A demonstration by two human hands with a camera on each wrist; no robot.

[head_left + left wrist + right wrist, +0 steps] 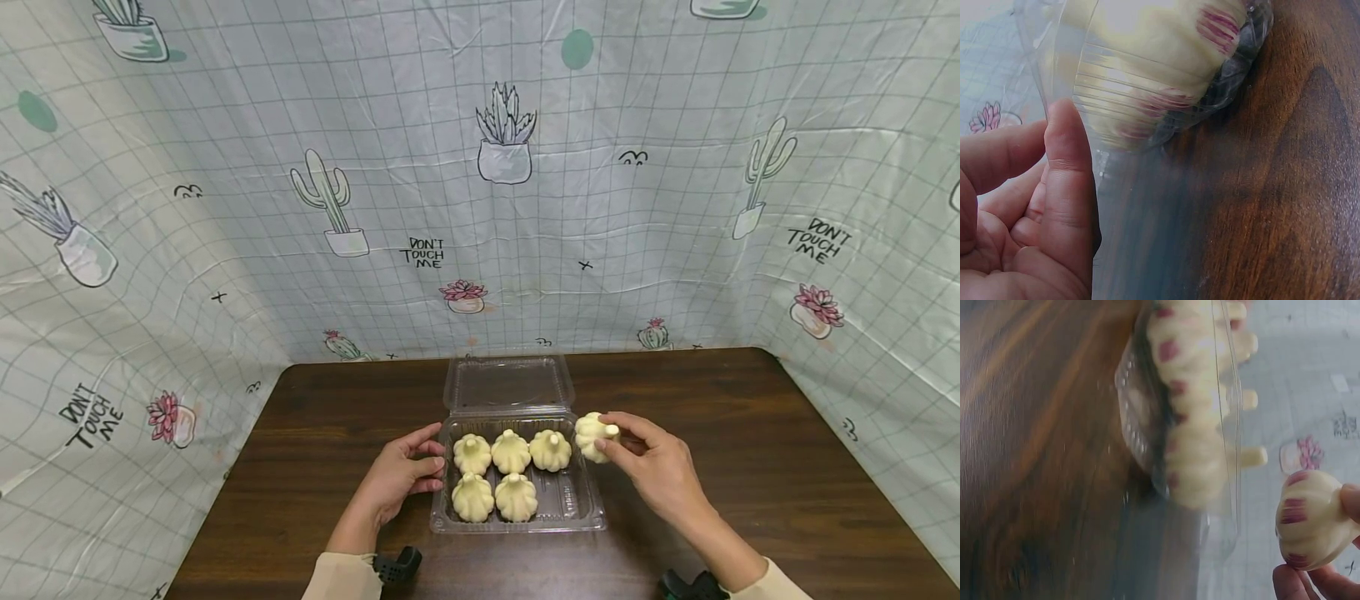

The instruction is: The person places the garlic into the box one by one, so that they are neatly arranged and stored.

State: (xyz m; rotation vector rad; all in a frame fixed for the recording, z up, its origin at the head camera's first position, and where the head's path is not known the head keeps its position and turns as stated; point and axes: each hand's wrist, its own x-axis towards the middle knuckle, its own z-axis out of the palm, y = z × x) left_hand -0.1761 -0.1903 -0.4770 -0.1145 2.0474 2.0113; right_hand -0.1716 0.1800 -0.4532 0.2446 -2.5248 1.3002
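A clear plastic clamshell box [558, 507] stands on the table with its lid [510, 385] folded back. Inside sit several garlic bulbs, pale with short stems: three along the back row, and two in front at the left and middle. My left hand [393, 473] pinches the box's left rim between thumb and fingers, close up in the left wrist view. Another garlic bulb [589, 437] is in my right hand [663, 467], pinched by thumb and fingertips just off the box's back right corner. Purple streaks mark this bulb's underside in the right wrist view.
The dark wood-grain table [330, 417] reaches back to a hanging sheet [405, 167] printed with cacti and a grid, which also closes in both sides. A black strap [399, 565] sits on the left wrist, and another [693, 586] on the right.
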